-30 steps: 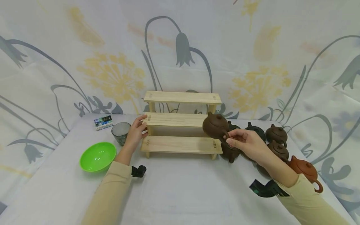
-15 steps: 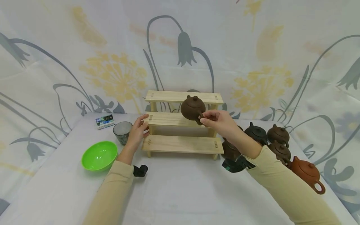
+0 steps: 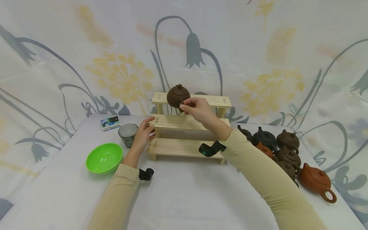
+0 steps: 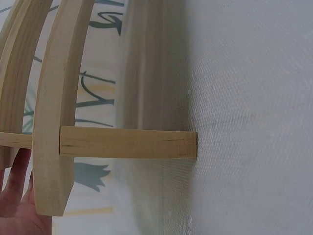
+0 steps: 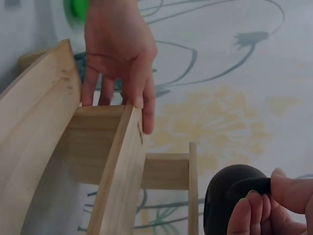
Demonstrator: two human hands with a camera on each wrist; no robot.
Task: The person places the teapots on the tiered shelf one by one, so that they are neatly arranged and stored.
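Note:
A dark brown teapot [image 3: 177,95] hangs by the left part of the top tier of a three-tier wooden stand [image 3: 175,147]; whether it touches the board I cannot tell. Its handle is pinched between the thumb and fingers of my right hand [image 3: 199,111]. In the right wrist view, the same teapot [image 5: 230,196] appears as a dark round shape beside the top board. My left hand [image 3: 140,136] holds the left end of the middle tier, with digits on both sides of the board; its fingers [image 4: 17,178] show behind the wood in the left wrist view.
Several teapots cluster at the right, among them a black one [image 3: 264,138] and a reddish-brown one [image 3: 314,179]. At the left are a green bowl [image 3: 104,158], a grey glass cup [image 3: 127,134] and a small printed box [image 3: 110,123]. Patterned cloth hangs behind.
My right hand has carried the brown teapot leftward and upward, from the stand's right end to its top tier's left part. The left hand stays at the middle tier.

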